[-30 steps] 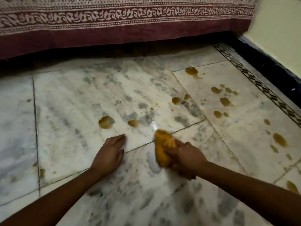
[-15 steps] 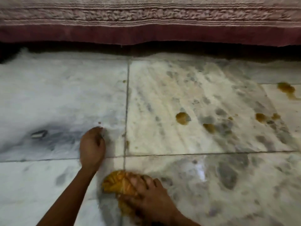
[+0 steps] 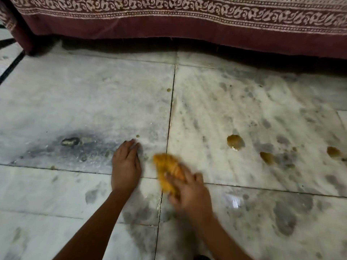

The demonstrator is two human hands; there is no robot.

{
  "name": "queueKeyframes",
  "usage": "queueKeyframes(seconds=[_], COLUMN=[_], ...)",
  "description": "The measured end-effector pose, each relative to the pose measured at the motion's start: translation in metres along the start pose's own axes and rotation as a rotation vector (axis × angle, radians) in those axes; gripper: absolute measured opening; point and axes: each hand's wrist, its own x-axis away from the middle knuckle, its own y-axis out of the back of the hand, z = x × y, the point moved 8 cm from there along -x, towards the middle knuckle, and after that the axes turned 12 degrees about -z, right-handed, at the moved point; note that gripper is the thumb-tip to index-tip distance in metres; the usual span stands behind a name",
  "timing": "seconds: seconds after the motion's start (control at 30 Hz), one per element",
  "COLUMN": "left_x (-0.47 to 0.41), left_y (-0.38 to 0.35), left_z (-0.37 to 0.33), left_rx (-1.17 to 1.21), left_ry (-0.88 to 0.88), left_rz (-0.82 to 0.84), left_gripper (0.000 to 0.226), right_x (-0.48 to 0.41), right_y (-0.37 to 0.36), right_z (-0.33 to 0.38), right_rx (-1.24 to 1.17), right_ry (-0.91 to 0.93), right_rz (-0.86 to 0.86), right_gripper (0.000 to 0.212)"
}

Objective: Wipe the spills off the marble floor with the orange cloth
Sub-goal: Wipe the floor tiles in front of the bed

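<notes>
A bunched orange cloth lies pressed on the marble floor where two tile seams cross. My right hand grips its near end and is blurred by motion. My left hand rests flat on the floor just left of the cloth, fingers together, holding nothing. Brown spills lie to the right: a round puddle, a smaller one and another near the right edge. Tiny drops sit by my left fingertips and a drop further up the seam.
A maroon patterned bedcover hangs along the far side, with dark shadow under it. A dark grey scorch-like mark stains the tile to the left. A wet sheen shows on the tile near my right wrist.
The view has swung left. My right hand has carried the cloth to the left and up across the tile seam; my left hand has shifted left and stays planted on the floor.
</notes>
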Motion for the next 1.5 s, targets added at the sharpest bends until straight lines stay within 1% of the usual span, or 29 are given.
queueKeyframes(seconds=[0.07, 0.1, 0.17, 0.23, 0.3, 0.37, 0.43, 0.5, 0.57, 0.63, 0.7, 0.77, 0.8, 0.83, 0.9, 1.0, 1.13, 1.2, 1.27, 1.33, 1.4, 1.47, 1.5], left_x=[0.002, 0.003, 0.004, 0.003, 0.002, 0.003, 0.003, 0.002, 0.003, 0.002, 0.002, 0.002, 0.002, 0.002, 0.002, 0.004, 0.004, 0.002, 0.002, 0.001, 0.001, 0.002, 0.003], left_y=[0.001, 0.001, 0.002, 0.003, 0.006, 0.008, 0.007, 0.004, -0.001, -0.003, -0.002, 0.001, 0.002, 0.003, 0.005, 0.004, 0.003, 0.001, 0.000, 0.000, 0.000, 0.001, 0.001], left_z=[0.006, 0.009, 0.012, 0.018, 0.026, 0.030, 0.032, 0.033, 0.030, 0.030, 0.031, 0.030, 0.029, 0.029, 0.030, 0.032, 0.033, 0.031, 0.031, 0.030, 0.030, 0.032, 0.031], left_rx=[-0.039, -0.059, -0.095, -0.109, -0.107, -0.099, -0.101, -0.113, -0.123, -0.102, -0.072, -0.041, -0.016, 0.014, 0.066, 0.103, 0.054, 0.017, 0.008, 0.025, 0.054, 0.076, 0.080], left_ry=[0.023, 0.033, 0.053, 0.129, 0.229, 0.280, 0.296, 0.298, 0.265, 0.263, 0.281, 0.281, 0.275, 0.275, 0.302, 0.348, 0.328, 0.298, 0.293, 0.286, 0.293, 0.317, 0.316], left_rz=[-0.022, -0.024, -0.028, -0.046, -0.079, -0.100, -0.095, -0.075, -0.053, -0.052, -0.064, -0.079, -0.090, -0.103, -0.123, -0.138, -0.108, -0.094, -0.079, -0.087, -0.089, -0.099, -0.100], left_gripper=[0.041, 0.042, 0.043, 0.045, 0.048, 0.048, 0.050, 0.050, 0.051, 0.054, 0.057, 0.060, 0.060, 0.061, 0.062, 0.059, 0.059, 0.059, 0.060, 0.060, 0.061, 0.061, 0.062], right_x=[0.059, 0.070, 0.060, 0.020, -0.040, -0.108, -0.160, -0.178, -0.155, -0.107, -0.050, -0.005, 0.005, 0.005, -0.015, -0.077, -0.185, -0.218, -0.210, -0.164, -0.100, -0.063, -0.062], right_y=[-0.013, -0.018, -0.020, -0.016, -0.008, -0.007, -0.005, -0.004, -0.007, -0.010, -0.019, -0.031, -0.034, -0.033, -0.031, -0.024, -0.025, -0.019, -0.017, -0.022, -0.027, -0.033, -0.035], right_z=[0.020, 0.023, 0.021, 0.015, 0.011, 0.003, -0.003, -0.002, 0.005, 0.017, 0.030, 0.037, 0.037, 0.035, 0.033, 0.042, 0.041, 0.036, 0.036, 0.046, 0.057, 0.054, 0.050], right_rx=[-0.047, -0.040, -0.027, 0.009, 0.062, 0.052, 0.047, 0.069, 0.086, 0.095, 0.037, 0.052, 0.061, 0.062, 0.069, 0.112, 0.078, 0.100, 0.132, 0.149, 0.145, 0.106, 0.105], right_ry=[0.120, 0.164, 0.185, 0.123, 0.048, -0.032, -0.105, -0.124, -0.080, 0.029, 0.149, 0.258, 0.264, 0.252, 0.210, 0.186, 0.078, 0.009, -0.029, 0.059, 0.215, 0.244, 0.252], right_rz=[0.109, 0.139, 0.101, 0.012, -0.100, -0.110, -0.075, -0.058, -0.052, -0.031, 0.091, 0.214, 0.252, 0.249, 0.194, 0.077, 0.043, 0.028, 0.028, 0.038, 0.074, 0.183, 0.185], right_gripper=[0.056, 0.057, 0.054, 0.046, 0.037, 0.035, 0.036, 0.039, 0.045, 0.046, 0.053, 0.066, 0.071, 0.071, 0.060, 0.039, 0.036, 0.038, 0.044, 0.047, 0.045, 0.046, 0.046])
